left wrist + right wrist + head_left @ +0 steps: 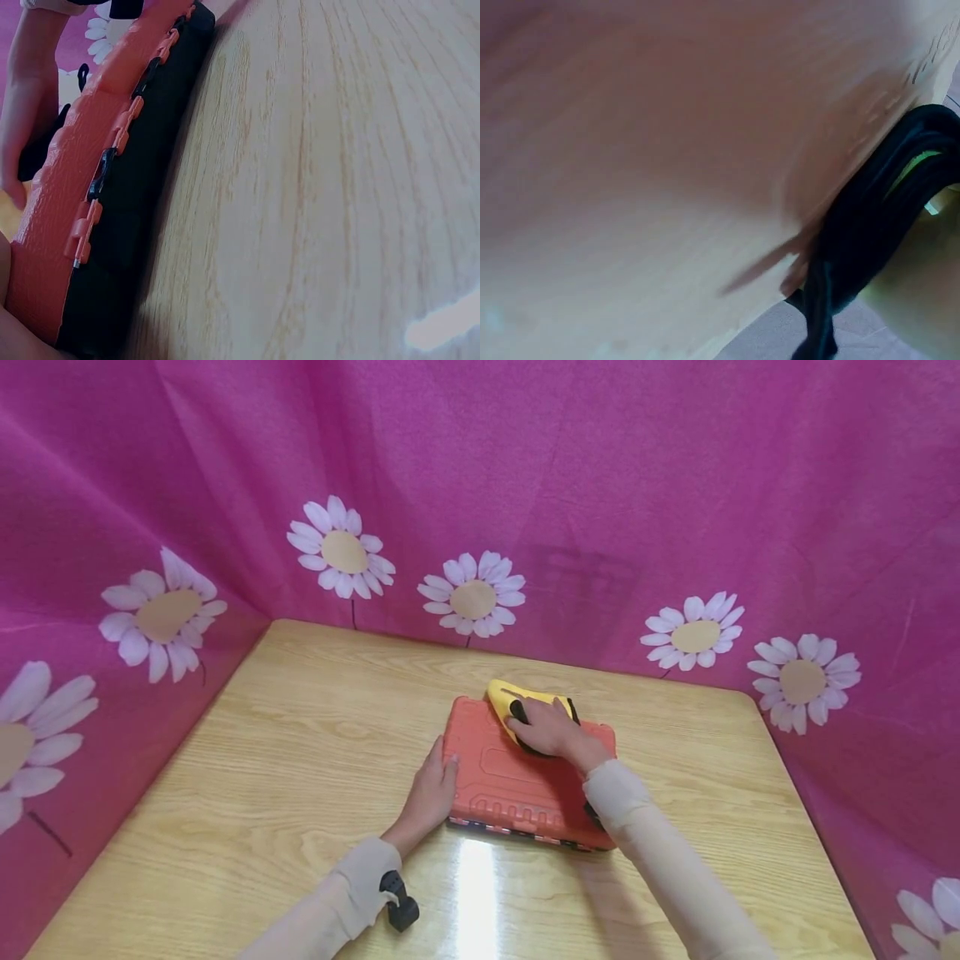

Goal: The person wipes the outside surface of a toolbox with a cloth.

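Observation:
An orange plastic case [517,785] with a black lower half lies closed on the table, its hinges [126,124] facing me. My left hand [431,789] holds the case's left side, thumb near the top edge and fingers along the side. Over the far part of the lid, my right hand [551,727] grips a yellow cloth-like item [504,697] with black edging, which lies against the lid. In the right wrist view, black folded edging [870,217] shows close up beside the blurred lid. The right fingertips are partly hidden by the item.
The case stands on a light wooden table [300,760]. Pink cloth [570,485] with white daisies hangs along the back and both sides. A black strap mount [401,902] is on my left sleeve. Light glares off the table in front of the case.

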Motion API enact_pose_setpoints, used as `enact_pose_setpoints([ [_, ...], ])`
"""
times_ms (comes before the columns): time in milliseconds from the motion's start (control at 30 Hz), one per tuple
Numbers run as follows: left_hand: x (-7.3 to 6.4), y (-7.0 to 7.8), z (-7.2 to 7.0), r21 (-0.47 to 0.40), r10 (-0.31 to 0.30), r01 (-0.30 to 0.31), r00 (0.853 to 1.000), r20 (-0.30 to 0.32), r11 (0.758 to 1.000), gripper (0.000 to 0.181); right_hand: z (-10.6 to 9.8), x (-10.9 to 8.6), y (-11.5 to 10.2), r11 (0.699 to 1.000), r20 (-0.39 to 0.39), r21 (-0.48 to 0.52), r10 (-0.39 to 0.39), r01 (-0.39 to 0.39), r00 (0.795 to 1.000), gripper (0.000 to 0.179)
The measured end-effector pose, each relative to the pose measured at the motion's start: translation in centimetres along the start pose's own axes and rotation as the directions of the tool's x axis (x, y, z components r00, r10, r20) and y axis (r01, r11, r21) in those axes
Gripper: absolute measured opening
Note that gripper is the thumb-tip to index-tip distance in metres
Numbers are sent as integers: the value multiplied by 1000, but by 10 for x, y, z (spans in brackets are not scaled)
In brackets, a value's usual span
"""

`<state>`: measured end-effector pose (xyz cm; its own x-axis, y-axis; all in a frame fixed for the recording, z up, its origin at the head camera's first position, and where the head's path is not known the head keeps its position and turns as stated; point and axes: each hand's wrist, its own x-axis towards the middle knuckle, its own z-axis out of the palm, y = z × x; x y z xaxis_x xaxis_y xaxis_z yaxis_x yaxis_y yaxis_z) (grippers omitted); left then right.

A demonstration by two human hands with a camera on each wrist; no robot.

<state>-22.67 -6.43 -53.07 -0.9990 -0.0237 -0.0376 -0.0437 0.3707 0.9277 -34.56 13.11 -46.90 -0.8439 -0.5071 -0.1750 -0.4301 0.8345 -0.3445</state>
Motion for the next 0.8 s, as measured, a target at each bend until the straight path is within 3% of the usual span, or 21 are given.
enact_pose_setpoints([
  [267, 1, -1, 0, 3, 7, -7, 1000, 2, 1000, 56, 4, -7, 4, 998, 22, -46, -36, 37, 999, 72],
  [533, 0, -1, 0, -12, 25, -24, 1000, 10, 1000, 56, -5, -15, 16, 996, 26, -65, -53, 54, 998, 63],
  [800, -1, -1, -1, -8, 23, -23, 1000, 10, 1000, 56, -11, -29, 35, 994, -29, -85, -75, 72, 997, 52],
])
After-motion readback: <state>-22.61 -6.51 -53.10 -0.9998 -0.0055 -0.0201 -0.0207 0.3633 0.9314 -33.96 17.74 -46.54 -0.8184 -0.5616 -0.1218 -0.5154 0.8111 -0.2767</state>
